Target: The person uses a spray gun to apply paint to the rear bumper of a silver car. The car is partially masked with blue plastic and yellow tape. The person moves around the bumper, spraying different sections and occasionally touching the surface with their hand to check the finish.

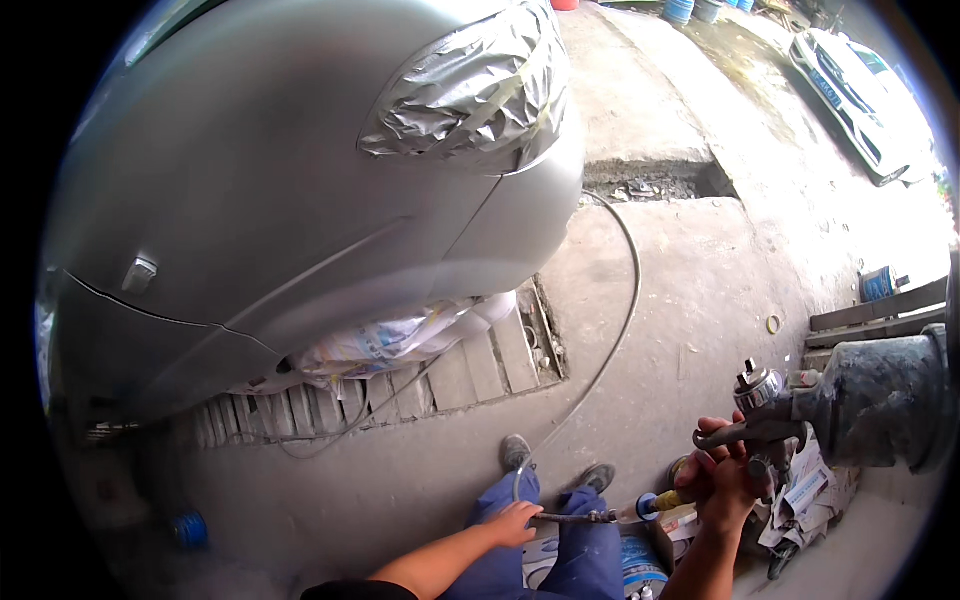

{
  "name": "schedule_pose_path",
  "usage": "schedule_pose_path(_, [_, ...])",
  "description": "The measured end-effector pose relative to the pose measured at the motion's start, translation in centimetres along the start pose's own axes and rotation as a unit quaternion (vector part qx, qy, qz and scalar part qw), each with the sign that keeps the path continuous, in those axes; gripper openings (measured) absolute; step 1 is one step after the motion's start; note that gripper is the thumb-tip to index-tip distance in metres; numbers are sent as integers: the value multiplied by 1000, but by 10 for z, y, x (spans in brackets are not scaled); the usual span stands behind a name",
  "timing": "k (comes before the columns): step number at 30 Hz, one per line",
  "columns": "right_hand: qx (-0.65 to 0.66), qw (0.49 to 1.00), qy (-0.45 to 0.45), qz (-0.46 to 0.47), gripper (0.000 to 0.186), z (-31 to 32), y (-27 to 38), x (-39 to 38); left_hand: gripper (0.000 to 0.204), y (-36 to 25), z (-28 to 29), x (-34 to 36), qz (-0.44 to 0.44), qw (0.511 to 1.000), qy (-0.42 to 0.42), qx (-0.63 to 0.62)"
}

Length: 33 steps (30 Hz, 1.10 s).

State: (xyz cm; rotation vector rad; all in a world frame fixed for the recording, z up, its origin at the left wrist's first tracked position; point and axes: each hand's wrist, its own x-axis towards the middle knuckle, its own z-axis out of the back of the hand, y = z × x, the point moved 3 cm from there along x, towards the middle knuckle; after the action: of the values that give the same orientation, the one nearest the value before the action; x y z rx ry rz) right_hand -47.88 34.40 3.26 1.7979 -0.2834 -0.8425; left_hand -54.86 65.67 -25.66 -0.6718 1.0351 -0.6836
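Observation:
My right hand [727,483] is closed around the handle of a spray gun [768,428], held up at the lower right. A dark, paint-stained cup [875,400] is fixed to the gun. My left hand [513,524] grips the air hose [634,255] in front of my legs, close to its metal fitting, which leads toward the gun's handle. Ahead and to the left stands a silver-grey car body [240,150], out of reach of the gun. Crinkled silver film [470,90] with strips of tape covers its headlight area. Plastic sheeting [385,345] wraps the wheel area below the fender.
The hose curves over the concrete floor [690,270] toward the car's front. A slatted grating [470,375] and an open, debris-filled trench [660,185] break the floor. Crumpled paper [805,500] lies at right. A blue can [190,530] stands lower left; a white car [865,100] is parked far right.

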Motion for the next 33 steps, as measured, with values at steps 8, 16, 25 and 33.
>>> schedule_pose_path(8, [3, 992, 88, -92, 56, 12, -129, 48, 55, 14, 109, 38, 210, 957, -185, 79])
schedule_pose_path(16, [-266, 930, 226, 113, 26, 35, -222, 83, 66, -65, 271, 76, 54, 834, -414, 360])
schedule_pose_path(25, [-350, 875, 272, 193, 8, 38, -201, 109, 79, -77, 333, 112, 21, 745, -464, 479])
schedule_pose_path(33, [-308, 909, 270, 79, 10, 24, -204, 123, 82, -72, 344, 123, 18, 743, -479, 467])
